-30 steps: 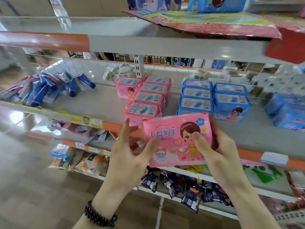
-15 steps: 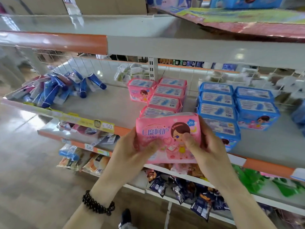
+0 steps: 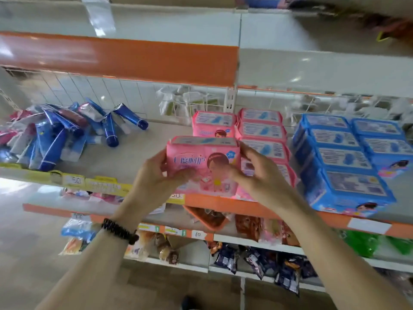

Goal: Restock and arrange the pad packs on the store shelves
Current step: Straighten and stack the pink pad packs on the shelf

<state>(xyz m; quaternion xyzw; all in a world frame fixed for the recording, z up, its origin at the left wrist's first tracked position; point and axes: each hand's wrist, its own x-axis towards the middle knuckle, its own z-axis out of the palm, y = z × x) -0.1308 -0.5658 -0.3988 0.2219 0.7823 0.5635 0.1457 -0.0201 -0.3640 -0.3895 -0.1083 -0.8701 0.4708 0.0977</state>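
Gripping a pink pad pack [image 3: 202, 163] from both sides, the left hand [image 3: 156, 175] curls its fingers round the pack's left end with the thumb laid across the front, while the right hand [image 3: 257, 173] clasps the right end, thumb pressed on the printed face. The pack stands upright at the front edge of the middle shelf [image 3: 125, 157]; whether its base touches the shelf cannot be told. A dark beaded bracelet [image 3: 119, 231] circles the left wrist. Just behind the held pack stands one more pink pack [image 3: 213, 124], and just to its right a row of pink packs [image 3: 262, 133] runs toward the back of the shelf. Further right, two rows of blue pad packs [image 3: 348, 162] sit on the same shelf. On the shelf's left end lies a loose heap of blue tubes [image 3: 67, 130]. Yellow price labels [image 3: 96, 183] line the shelf's front lip, and bagged snacks [image 3: 257, 258] fill the lower shelves.
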